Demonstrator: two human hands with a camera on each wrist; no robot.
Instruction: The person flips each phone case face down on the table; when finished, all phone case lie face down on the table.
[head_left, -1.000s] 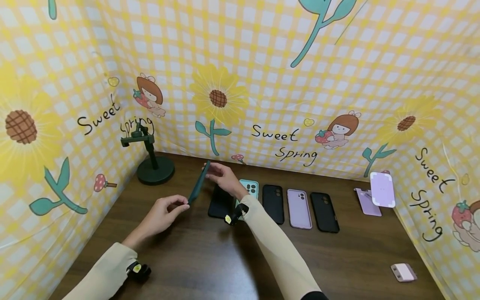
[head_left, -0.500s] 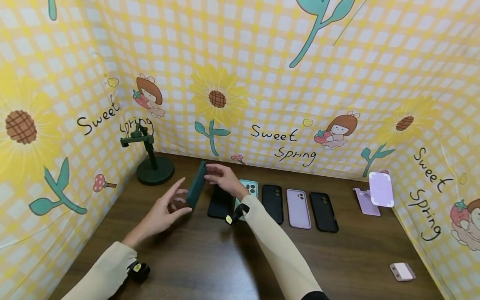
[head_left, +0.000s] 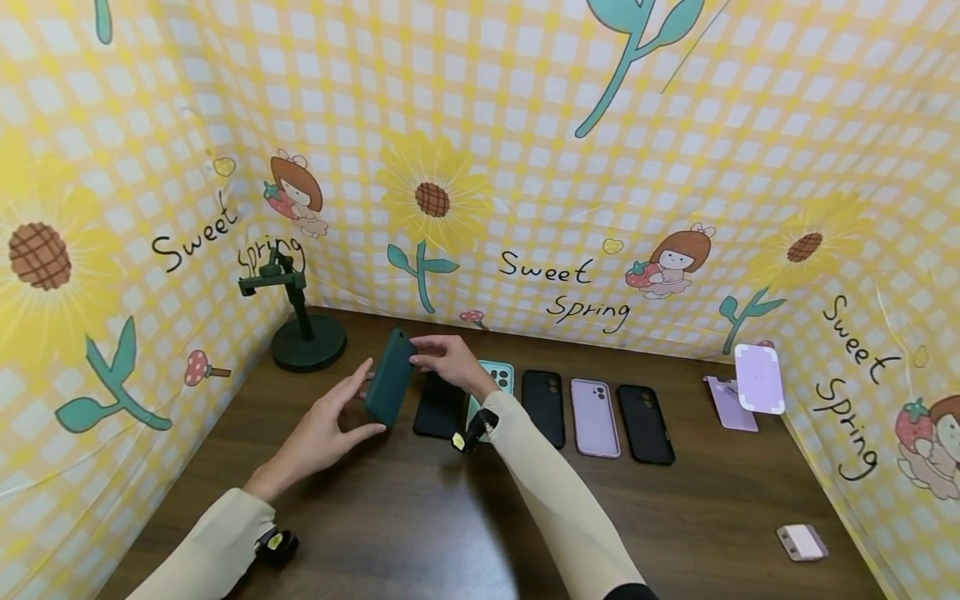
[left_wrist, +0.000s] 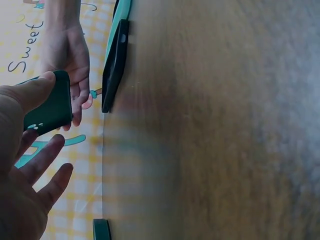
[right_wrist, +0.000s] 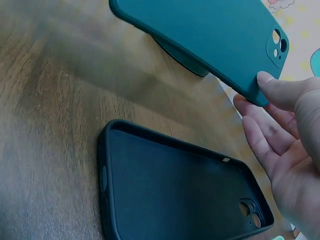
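My right hand (head_left: 453,362) pinches one end of a teal phone case (head_left: 390,385), near its camera cutouts, thumb on the back face as the right wrist view shows. The case is raised above the table and tilted. At its other end my left hand (head_left: 322,427) holds it, thumb on one long edge and fingers towards the opposite one; some fingers stand spread in the left wrist view. Under the right hand lies a black phone case (right_wrist: 175,185), hollow side up. Beside it, a mint phone case (head_left: 497,375) is partly hidden by the right wrist.
Rightward in the row lie a black case (head_left: 543,408), a lilac case (head_left: 596,418) and another black case (head_left: 647,423). A dark green stand (head_left: 307,342) stands back left. At right are a lilac stand (head_left: 759,379) and a small white-and-pink block (head_left: 802,542). Patterned cloth (head_left: 547,208) walls the table.
The teal case has turned from nearly edge-on to showing its broad face and shifted slightly left. My left fingers opened off it, then came round it again. The right hand kept its pinch.
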